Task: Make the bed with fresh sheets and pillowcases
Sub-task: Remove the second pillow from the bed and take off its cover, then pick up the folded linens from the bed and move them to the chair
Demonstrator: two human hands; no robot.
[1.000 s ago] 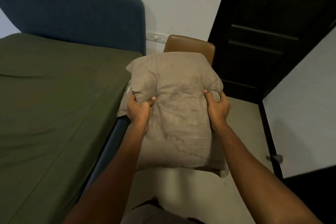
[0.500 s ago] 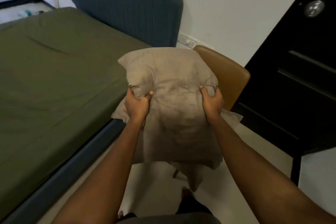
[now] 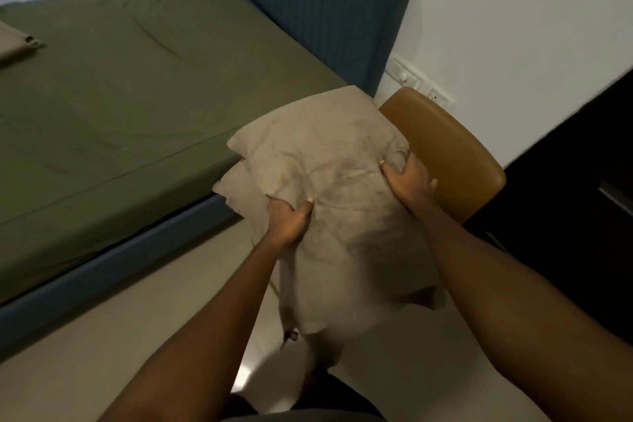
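Gripping it from both sides, I have my left hand curled into a bunched fold on the pillow's near-left flank, thumb on top. My right hand is clamped on the right flank a little farther up, its fingers sunk into the filling.

The pillow hangs in the air over the floor, between the bed edge and the brown chair. It looks light, soft and floppy, and the pillowcase seems loose enough to slide over the filling. I judge the safe hold to be deep pinches through cloth and stuffing together, at both sides, rather than the slack fabric alone.

Its long axis runs away from me. The limp lower end droops toward the floor near my legs, and the plump far end tilts up and left, toward the head of the bed.

Beyond it lies the bed in a smooth olive sheet, with a folded beige cloth at its left edge. The blue headboard is farthest back.
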